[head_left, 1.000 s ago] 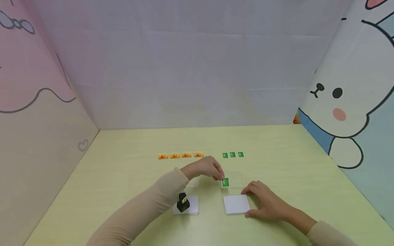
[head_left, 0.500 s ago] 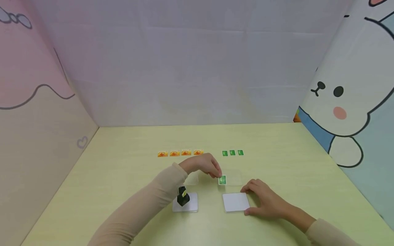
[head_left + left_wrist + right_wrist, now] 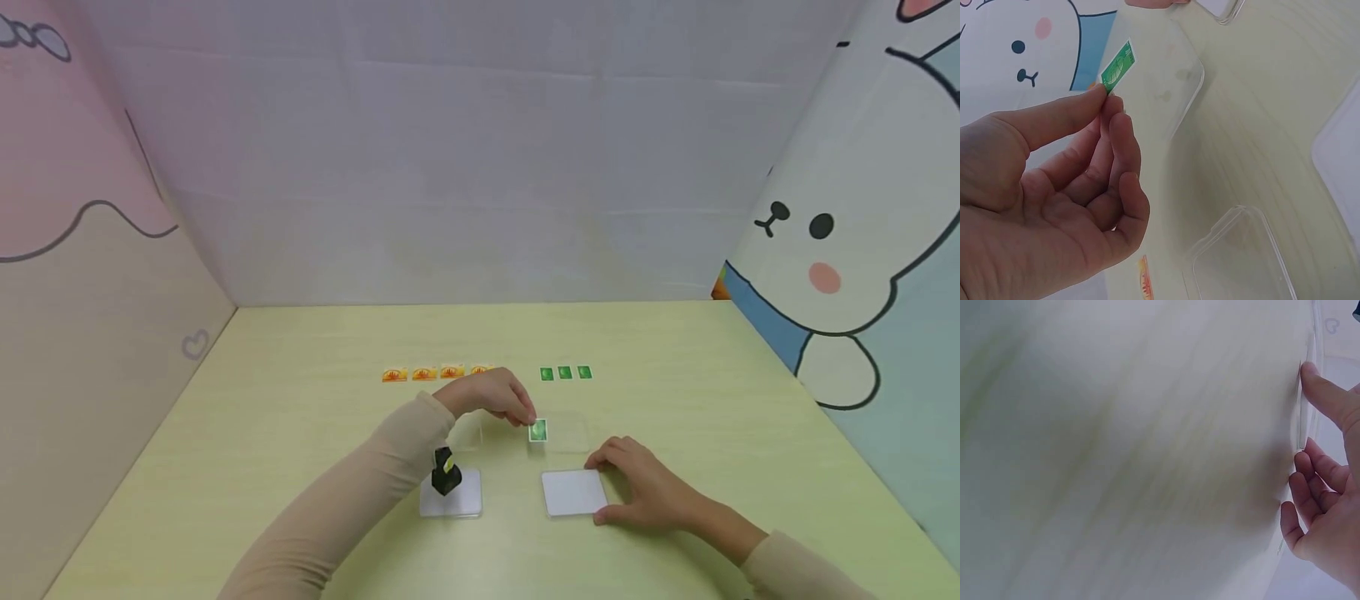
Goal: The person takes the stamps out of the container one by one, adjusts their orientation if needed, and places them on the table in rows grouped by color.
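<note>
My left hand (image 3: 498, 396) pinches a small green card with a white border (image 3: 1117, 67) between thumb and index finger, its other fingers curled. In the head view this green card (image 3: 537, 431) hangs by the left edge of a clear plastic lid (image 3: 567, 435). My right hand (image 3: 645, 493) holds a flat clear case with a white top (image 3: 574, 493), thumb at its near right corner and fingers at its far right corner. The right wrist view shows only the case's thin edge (image 3: 1303, 419) between thumb and fingers.
A second white-topped case (image 3: 467, 498) lies to the left, partly behind a black wrist camera (image 3: 446, 475). Another clear lid (image 3: 468, 435) sits behind it, partly covered by my sleeve. Farther back lie a row of several orange cards (image 3: 424, 374) and three green cards (image 3: 565, 372).
My left hand has drawn slightly left with the green card, away from the middle of the clear lid. The right hand keeps its hold on the case.
</note>
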Demonstrator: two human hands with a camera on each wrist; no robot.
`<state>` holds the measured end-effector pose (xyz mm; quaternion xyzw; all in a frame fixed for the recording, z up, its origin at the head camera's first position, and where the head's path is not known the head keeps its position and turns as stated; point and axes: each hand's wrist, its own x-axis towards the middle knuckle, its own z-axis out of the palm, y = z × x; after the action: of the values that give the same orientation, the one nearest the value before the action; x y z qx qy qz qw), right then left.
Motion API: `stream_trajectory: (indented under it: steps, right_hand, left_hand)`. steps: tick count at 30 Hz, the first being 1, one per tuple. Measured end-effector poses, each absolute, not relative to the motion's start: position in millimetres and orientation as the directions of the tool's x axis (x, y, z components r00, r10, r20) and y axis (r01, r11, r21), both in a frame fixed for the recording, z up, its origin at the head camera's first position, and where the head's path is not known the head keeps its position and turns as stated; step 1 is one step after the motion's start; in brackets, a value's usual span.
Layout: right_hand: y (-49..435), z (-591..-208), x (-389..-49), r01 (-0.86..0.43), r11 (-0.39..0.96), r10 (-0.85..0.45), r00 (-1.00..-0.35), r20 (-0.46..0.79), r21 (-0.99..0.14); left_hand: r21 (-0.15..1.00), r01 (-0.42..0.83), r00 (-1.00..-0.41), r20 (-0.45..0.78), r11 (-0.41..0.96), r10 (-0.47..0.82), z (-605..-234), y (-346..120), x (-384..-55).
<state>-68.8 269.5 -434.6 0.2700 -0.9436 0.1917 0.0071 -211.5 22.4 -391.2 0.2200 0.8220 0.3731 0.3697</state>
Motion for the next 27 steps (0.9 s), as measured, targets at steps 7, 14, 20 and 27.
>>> stream_trajectory:
  steps: [7, 14, 20, 27]
  right_hand:
    - [269.3, -435.8, -68.2, -0.51, 0.786, -0.499, -0.857, 0.127, -0.35]
    - [269.2, -436.8, -66.8, -0.516, 0.778, -0.5, -0.854, 0.144, -0.358]
    - [268.0, -436.9, -66.6, -0.499, 0.789, -0.496, -0.862, 0.109, -0.359]
    - [267.2, -435.4, -67.4, -0.482, 0.8, -0.481, -0.871, 0.098, -0.358]
  left_hand:
    - [0.767, 0.07, -0.632, -0.46, 0.637, 0.624, -391.3, 25.3, -215.4]
    - [0.77, 0.076, -0.638, -0.451, 0.634, 0.624, -388.3, 27.3, -214.5]
    - [0.756, 0.073, -0.651, -0.458, 0.651, 0.605, -387.9, 23.8, -213.6]
    - [0.765, 0.087, -0.675, -0.426, 0.638, 0.602, -387.8, 25.4, -220.0]
